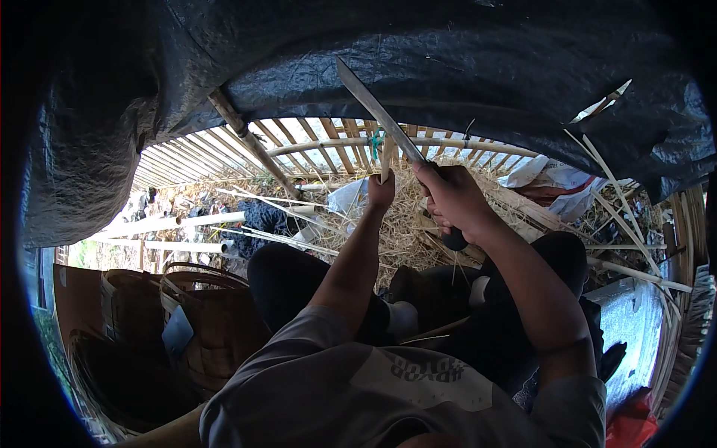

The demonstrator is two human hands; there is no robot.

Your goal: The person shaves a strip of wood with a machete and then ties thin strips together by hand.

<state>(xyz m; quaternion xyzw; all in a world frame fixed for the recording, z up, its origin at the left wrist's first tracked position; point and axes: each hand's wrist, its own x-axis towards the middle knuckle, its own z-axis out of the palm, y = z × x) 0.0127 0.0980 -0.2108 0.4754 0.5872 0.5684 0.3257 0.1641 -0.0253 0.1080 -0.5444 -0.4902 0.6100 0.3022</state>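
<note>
Grips a machete (379,112) by its dark handle (454,240) in the right hand (453,198), with fingers wrapped round it and the butt showing below the fist. Holds a pale bamboo strip (387,159) upright in the left hand (382,193), with fingers closed round its lower end. Slants the blade up and to the left, passing just beside the strip. Cannot tell contact between blade and strip from this angle. Sits in a grey shirt (321,392), with dark-clad knees apart and dry straw-like shavings (414,209) beyond. Faces a slatted bamboo fence (321,153) with a green tie (376,140) on its rail, under a black plastic sheet (485,67). Has bamboo poles (211,219) farther left, woven baskets (213,321) beside the left knee (284,272), a white-and-red sack (571,179) beyond the right hand, and a pale board (635,328) outside the right knee (560,257).
</note>
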